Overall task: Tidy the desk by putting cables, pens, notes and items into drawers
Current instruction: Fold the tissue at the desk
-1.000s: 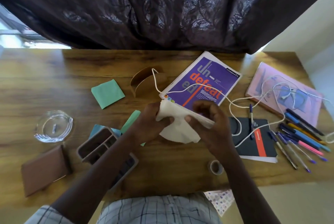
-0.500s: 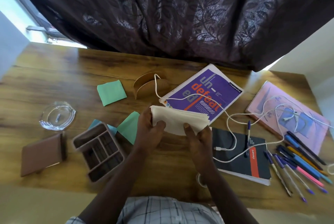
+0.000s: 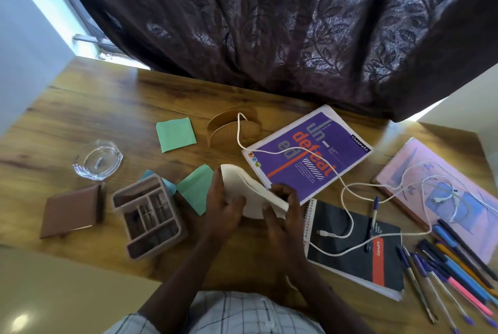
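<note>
Paper stack (image 3: 250,193) now flexed; L hand (image 3: 223,207), R hand (image 3: 280,223) fingers (image 3: 281,192) pinch it. Pens (image 3: 458,274) 4 o'clock, cable (image 3: 238,131), notes (image 3: 176,134) still unstowed.

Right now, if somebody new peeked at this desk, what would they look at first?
Probably the two hands in the middle, the left hand and the right hand, gripping a cream bundle of folded cloth or paper. Next comes the bright purple notebook just behind them, then the fan of coloured pens at the near right corner of the desk.
</note>
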